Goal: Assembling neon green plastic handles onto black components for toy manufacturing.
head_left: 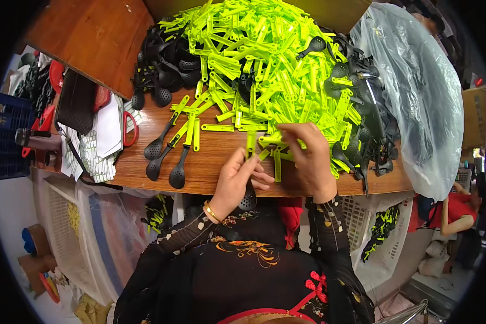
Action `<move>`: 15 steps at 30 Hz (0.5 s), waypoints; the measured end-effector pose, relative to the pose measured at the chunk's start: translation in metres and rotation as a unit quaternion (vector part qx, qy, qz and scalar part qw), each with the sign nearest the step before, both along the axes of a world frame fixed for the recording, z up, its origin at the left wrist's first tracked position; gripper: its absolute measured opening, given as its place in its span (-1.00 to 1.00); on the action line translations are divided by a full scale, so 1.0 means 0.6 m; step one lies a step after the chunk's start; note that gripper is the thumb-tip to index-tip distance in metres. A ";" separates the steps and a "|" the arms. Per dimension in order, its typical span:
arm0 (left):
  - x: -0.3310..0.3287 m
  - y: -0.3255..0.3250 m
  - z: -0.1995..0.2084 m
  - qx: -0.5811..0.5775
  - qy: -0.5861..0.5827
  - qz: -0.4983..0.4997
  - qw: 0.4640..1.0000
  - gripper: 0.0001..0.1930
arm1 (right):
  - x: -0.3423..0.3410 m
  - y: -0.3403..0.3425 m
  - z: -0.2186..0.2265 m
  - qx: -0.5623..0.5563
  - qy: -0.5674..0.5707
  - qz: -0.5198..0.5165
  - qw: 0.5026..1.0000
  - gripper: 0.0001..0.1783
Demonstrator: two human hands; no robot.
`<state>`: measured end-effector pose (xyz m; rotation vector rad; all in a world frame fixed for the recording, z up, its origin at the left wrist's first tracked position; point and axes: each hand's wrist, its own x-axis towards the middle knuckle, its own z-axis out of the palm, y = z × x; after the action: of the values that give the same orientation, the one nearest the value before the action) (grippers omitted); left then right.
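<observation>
My left hand [237, 175] is closed round a small black slotted spoon, its perforated bowl [248, 201] hanging below the fingers. A lime-green handle piece [251, 141] stands up from the top of that grip. To the right, my right hand [310, 159] hovers at the near edge of the green pile, fingers bent and apart, with nothing visible in them. Loose green handle pieces [277, 166] lie between the hands. On the left of the table rest several black slotted spoons [177, 175] with green handles fitted.
A large heap of green handle pieces [286, 70] covers the table's far middle. Black spoons [162, 97] lie heaped at its left, more [362, 113] at its right beside a clear plastic bag [416, 97]. Red-handled scissors [129, 129] lie on papers. White crates [65, 232] stand below the table [210, 183].
</observation>
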<state>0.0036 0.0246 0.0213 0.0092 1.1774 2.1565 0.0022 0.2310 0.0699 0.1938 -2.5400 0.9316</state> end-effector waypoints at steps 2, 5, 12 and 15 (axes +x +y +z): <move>-0.005 0.001 -0.006 0.014 -0.012 0.017 1.000 -0.82 | -0.016 0.000 -0.004 0.076 -0.003 0.028 0.997 -0.80; -0.008 0.008 -0.012 0.050 -0.020 0.050 0.997 -0.79 | -0.022 -0.002 -0.020 0.178 -0.033 0.005 0.983 -0.79; -0.003 0.012 0.000 0.000 0.040 0.050 0.998 -0.75 | -0.018 -0.018 -0.017 0.232 -0.026 -0.031 0.972 -0.82; 0.002 0.014 0.004 0.000 0.037 0.099 0.994 -0.75 | -0.025 -0.011 -0.020 0.251 -0.039 -0.024 0.967 -0.84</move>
<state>0.0051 0.0330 0.0237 -0.0285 1.2672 2.3456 -0.0127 0.2243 0.0579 0.2461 -2.7955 0.2648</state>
